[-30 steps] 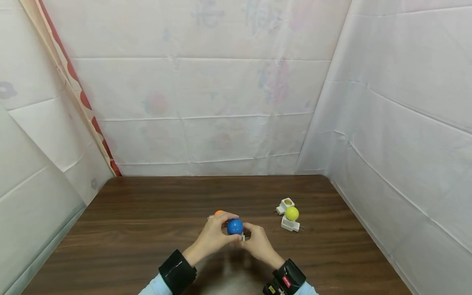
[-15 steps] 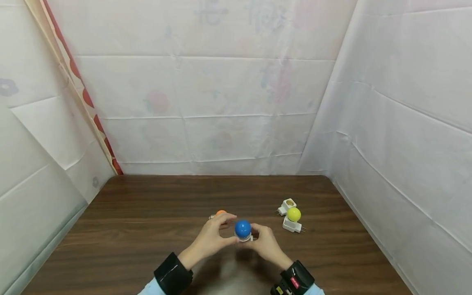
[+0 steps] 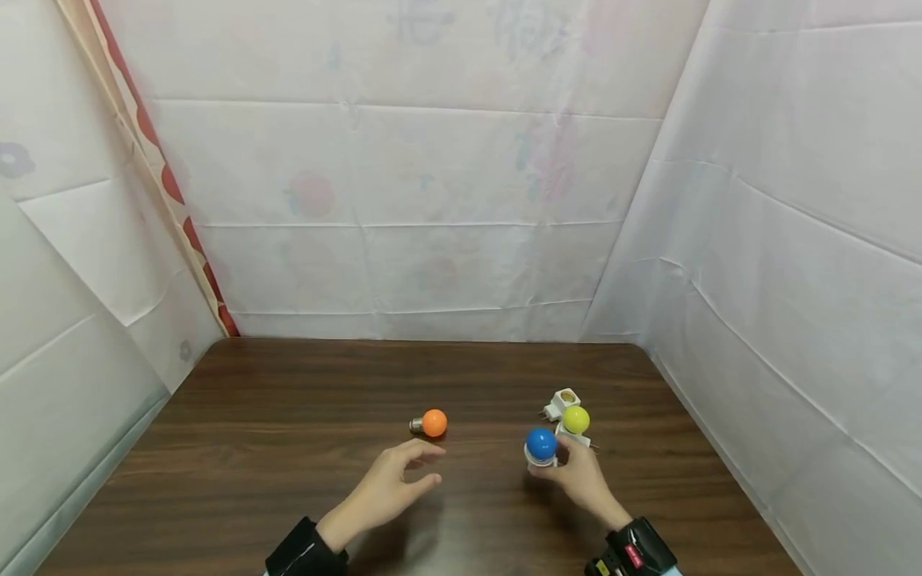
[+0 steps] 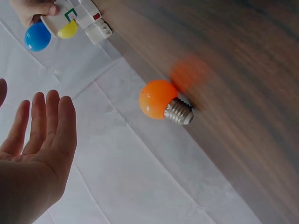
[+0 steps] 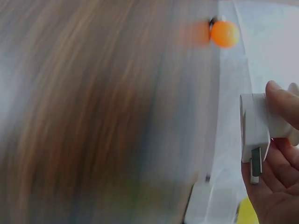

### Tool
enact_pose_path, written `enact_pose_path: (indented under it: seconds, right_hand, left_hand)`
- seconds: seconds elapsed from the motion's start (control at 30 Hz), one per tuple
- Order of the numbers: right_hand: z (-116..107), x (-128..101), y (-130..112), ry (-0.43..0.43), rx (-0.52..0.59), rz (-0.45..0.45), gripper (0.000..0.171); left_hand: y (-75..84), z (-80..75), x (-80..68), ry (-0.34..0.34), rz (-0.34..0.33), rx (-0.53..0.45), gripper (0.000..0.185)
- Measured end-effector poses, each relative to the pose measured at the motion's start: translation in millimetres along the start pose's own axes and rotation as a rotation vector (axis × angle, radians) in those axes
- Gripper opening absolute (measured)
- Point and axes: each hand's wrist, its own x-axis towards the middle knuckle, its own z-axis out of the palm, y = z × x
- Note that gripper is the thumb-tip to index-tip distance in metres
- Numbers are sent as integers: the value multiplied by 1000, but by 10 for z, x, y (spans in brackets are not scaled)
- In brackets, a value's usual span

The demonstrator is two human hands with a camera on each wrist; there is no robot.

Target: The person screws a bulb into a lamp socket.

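My right hand grips a white plug-in lamp socket with its thumb and fingers. A round blue bulb sits upright in that socket, and its metal prongs show in the right wrist view. On the left, my left hand holds nothing; its fingers are relaxed, with thumb and fingertips apart. Just beyond those fingertips, an orange bulb lies on its side on the table, its screw base pointing left in the head view.
Beyond my right hand stands a second white socket with a yellow bulb in it. Behind it lies a third white socket, its round opening showing. White cloth hangs along the back and sides of the brown wooden table.
My right hand has carried the socket with the blue bulb to the right, towards the yellow bulb. The left hand has come away from it and drawn left, uncovering the orange bulb.
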Motion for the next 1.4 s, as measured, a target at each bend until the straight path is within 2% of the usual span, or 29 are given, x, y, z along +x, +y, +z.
enact_pose_path:
  seconds: [0.1, 0.33, 0.5, 0.93, 1.4]
  right_hand:
    - [-60, -10, 112, 34, -51, 29, 40]
    - [-177, -15, 290, 42, -20, 198, 45]
    - [-243, -23, 379, 42, -54, 255, 45]
    - [-307, 3, 487, 55, -120, 269, 48]
    - [-354, 149, 581, 88, -133, 253, 49]
  left_hand:
    - [-8, -2, -42, -14, -5, 2, 33]
    - [-16, 3, -94, -30, 7, 6, 30]
    - [-7, 11, -102, -22, 11, -9, 30]
    - [10, -30, -96, -49, 7, -91, 30]
    - [-1, -44, -114, -43, 13, -50, 28]
